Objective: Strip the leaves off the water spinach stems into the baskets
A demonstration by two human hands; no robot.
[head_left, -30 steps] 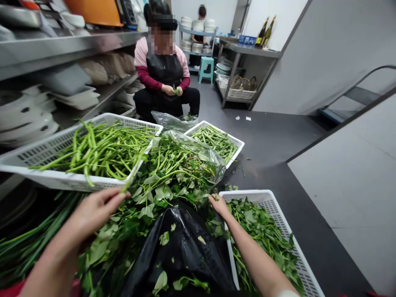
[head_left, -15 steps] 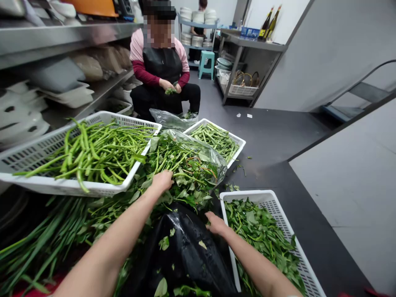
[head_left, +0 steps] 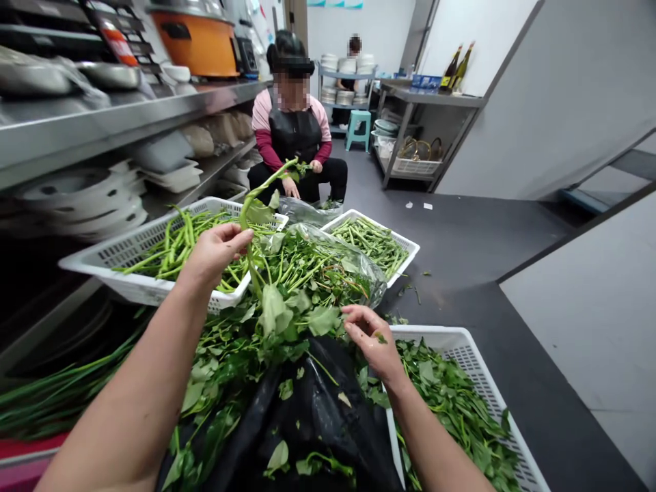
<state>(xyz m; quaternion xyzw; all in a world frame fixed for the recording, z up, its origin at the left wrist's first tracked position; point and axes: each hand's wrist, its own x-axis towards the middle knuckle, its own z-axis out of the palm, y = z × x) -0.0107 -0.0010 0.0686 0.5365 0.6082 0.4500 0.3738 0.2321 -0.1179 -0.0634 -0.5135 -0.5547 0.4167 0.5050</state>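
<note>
My left hand (head_left: 218,254) pinches a long, thick green leafy stem (head_left: 249,213) between thumb and fingers. The stem bends upward to the right, and its broad leaves hang below over the pile of leafy greens (head_left: 302,273) in a clear plastic bag. Loosely curled, my right hand (head_left: 376,342) hovers right of those leaves, thumb and fingers apart; a scrap of leaf clings to it. Beneath both hands, a black apron (head_left: 318,410) covers my lap, dotted with loose leaves. Beside my right forearm is a white basket (head_left: 486,372) of leafy tops.
A white basket (head_left: 138,285) of bare green stems is at the left, under a metal shelf (head_left: 154,113). Another basket (head_left: 410,254) holds cut stems. Across from me sits a person (head_left: 294,130) handling greens. Long green stalks (head_left: 66,396) lie at lower left.
My left hand has come up from the pile with a leafy stem in it. My right hand has risen slightly. The view has tilted up and left.
</note>
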